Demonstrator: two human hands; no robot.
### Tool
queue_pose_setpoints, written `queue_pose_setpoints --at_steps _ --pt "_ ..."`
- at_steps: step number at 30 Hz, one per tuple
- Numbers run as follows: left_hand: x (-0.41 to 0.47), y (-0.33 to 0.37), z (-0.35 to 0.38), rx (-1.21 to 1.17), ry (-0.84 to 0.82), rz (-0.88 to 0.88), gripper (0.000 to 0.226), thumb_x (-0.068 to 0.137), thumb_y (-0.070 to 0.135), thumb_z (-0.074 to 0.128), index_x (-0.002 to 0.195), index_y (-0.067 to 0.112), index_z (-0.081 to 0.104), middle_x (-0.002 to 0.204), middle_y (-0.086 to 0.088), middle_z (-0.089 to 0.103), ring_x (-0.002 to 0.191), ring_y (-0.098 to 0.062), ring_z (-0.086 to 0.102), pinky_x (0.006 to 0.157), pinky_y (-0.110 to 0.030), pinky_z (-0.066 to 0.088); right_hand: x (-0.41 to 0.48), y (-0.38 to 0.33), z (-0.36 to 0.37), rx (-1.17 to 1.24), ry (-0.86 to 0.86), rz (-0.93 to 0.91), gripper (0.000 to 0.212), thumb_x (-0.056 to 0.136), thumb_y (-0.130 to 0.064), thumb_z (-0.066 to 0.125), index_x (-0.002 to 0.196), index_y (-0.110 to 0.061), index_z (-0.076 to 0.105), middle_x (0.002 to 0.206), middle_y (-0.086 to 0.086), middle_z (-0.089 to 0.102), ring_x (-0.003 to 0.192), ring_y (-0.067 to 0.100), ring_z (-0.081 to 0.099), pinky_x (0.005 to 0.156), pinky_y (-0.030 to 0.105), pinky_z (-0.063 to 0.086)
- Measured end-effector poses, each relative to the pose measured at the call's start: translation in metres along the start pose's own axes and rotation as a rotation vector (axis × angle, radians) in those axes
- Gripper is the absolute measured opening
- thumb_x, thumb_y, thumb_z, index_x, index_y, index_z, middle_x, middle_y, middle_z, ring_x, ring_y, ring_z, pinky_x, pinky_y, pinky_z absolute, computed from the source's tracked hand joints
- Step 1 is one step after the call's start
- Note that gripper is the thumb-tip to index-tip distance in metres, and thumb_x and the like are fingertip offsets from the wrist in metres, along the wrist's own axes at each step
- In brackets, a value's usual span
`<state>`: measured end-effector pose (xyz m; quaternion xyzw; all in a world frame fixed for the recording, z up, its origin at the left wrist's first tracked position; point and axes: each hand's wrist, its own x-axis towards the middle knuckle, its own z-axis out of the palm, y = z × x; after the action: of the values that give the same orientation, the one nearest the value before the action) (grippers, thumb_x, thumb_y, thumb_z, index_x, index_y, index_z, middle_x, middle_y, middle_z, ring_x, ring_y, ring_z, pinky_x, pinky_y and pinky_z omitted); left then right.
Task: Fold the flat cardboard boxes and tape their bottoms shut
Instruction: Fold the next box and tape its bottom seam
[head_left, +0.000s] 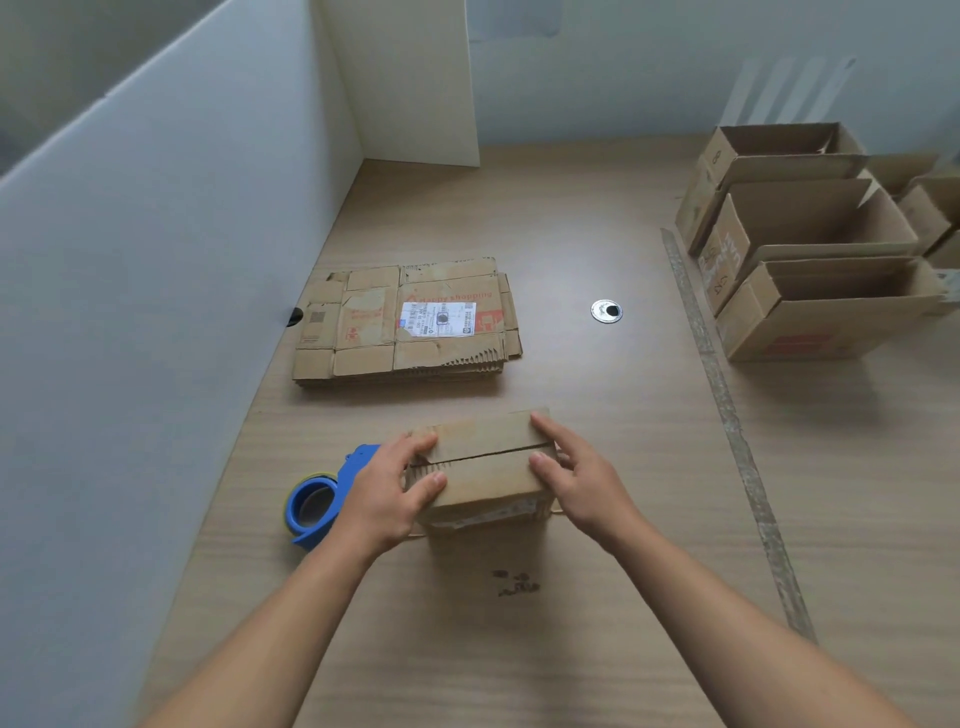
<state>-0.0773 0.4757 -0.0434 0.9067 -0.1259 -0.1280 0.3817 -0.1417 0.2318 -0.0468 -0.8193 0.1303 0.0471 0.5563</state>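
Wood-grain laminate covers the bench (597, 649). Near its front, a small brown corrugated cardboard box (483, 467) stands with its two flaps folded shut, seam untaped. The left hand (387, 499) and right hand (582, 478), fingers spread, press its opposite ends. Beside the left hand lies a blue plastic tape dispenser (317, 501).

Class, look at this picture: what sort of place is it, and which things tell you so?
Probably a packing workstation: a wooden table with a stack of flat cardboard boxes, a blue tape dispenser, and assembled open boxes set aside.
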Motion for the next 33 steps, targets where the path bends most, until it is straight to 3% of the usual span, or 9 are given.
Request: queue_pose_setpoints --at_steps 3,8,11,13,17,21,27,30,33 --pt "0.0 -0.003 0.002 -0.012 -0.003 -0.006 0.049 0.089 0.034 0.071 0.135 0.024 0.058 0.137 0.005 0.055 0.131 -0.013 0.047 0.113 -0.035 0.036 0.006 -0.006 -0.003 -0.243 0.027 -0.082 0.046 0.096 -0.021 0.061 0.141 -0.028 0.052 0.146 0.002 0.047 0.134 0.02 0.042 0.11 0.025 0.03" --pt "0.005 -0.001 0.004 -0.016 -0.011 -0.008 0.041 0.088 0.027 0.074 0.127 0.024 0.062 0.126 0.008 0.056 0.119 -0.012 0.052 0.105 -0.033 0.041 0.007 -0.018 -0.001 -0.802 -0.061 -0.179 0.058 0.089 -0.066 0.036 0.142 -0.043 0.042 0.166 0.005 0.004 0.151 0.031 -0.01 0.12 0.052 0.004" --pt "0.007 -0.001 0.006 -0.011 -0.01 -0.023 0.037 0.087 0.034 0.074 0.122 0.026 0.065 0.126 0.004 0.053 0.114 -0.016 0.052 0.102 -0.034 0.043 0.009 -0.022 0.012 -0.912 -0.118 -0.332 0.076 0.082 -0.073 0.017 0.145 -0.038 0.043 0.166 0.004 0.012 0.153 0.034 -0.001 0.12 0.062 0.006" --pt "0.006 -0.002 0.007 -0.038 0.005 -0.031 0.044 0.084 0.043 0.071 0.123 0.024 0.066 0.127 0.002 0.052 0.114 -0.015 0.052 0.101 -0.034 0.045 0.009 -0.021 0.02 -0.949 -0.214 -0.303 0.086 0.08 -0.074 0.007 0.153 -0.037 0.032 0.166 0.0 0.012 0.153 0.029 0.001 0.121 0.057 -0.003" --pt "0.0 -0.006 0.011 -0.083 0.045 -0.034 0.04 0.089 0.03 0.072 0.128 0.021 0.066 0.141 -0.003 0.051 0.129 -0.006 0.043 0.104 -0.016 0.036 0.009 -0.024 0.028 -1.031 -0.168 -0.329 0.074 0.09 -0.064 0.017 0.144 -0.024 0.047 0.158 0.012 0.034 0.148 0.034 0.026 0.12 0.053 -0.001" --pt "-0.009 -0.01 0.014 -0.208 0.124 -0.025 0.034 0.086 0.012 0.075 0.12 0.014 0.07 0.136 0.0 0.05 0.127 -0.005 0.044 0.085 0.005 0.035 0.01 -0.025 0.029 -0.959 -0.204 -0.329 0.089 0.079 -0.064 -0.002 0.155 -0.026 0.022 0.167 0.005 0.001 0.153 0.022 -0.006 0.12 0.041 -0.013" --pt "-0.014 -0.01 0.014 -0.339 0.127 -0.03 0.032 0.075 0.046 0.081 0.099 0.062 0.067 0.139 0.009 0.052 0.125 0.011 0.048 0.102 -0.013 0.042 0.009 -0.022 0.027 -0.978 -0.252 -0.324 0.077 0.078 -0.072 -0.005 0.152 -0.054 0.008 0.166 -0.014 -0.004 0.153 0.018 -0.012 0.119 0.04 -0.015" --pt "-0.02 -0.011 0.01 -0.337 0.061 0.012 0.037 0.088 0.023 0.076 0.119 0.04 0.064 0.144 0.005 0.047 0.116 0.028 0.043 0.09 -0.001 0.041 0.009 -0.023 0.029 -0.978 -0.228 -0.313 0.077 0.078 -0.073 -0.004 0.15 -0.056 0.015 0.166 -0.016 0.0 0.153 0.016 -0.01 0.118 0.039 -0.015" --pt "-0.025 -0.022 -0.002 -0.257 0.089 0.086 0.045 0.088 0.044 0.064 0.133 0.039 0.056 0.142 0.015 0.052 0.129 0.009 0.047 0.106 -0.02 0.042 0.01 -0.02 0.031 -0.983 -0.194 -0.337 0.07 0.085 -0.069 0.003 0.149 -0.055 0.026 0.165 -0.014 0.011 0.154 0.021 0.002 0.118 0.04 -0.01"
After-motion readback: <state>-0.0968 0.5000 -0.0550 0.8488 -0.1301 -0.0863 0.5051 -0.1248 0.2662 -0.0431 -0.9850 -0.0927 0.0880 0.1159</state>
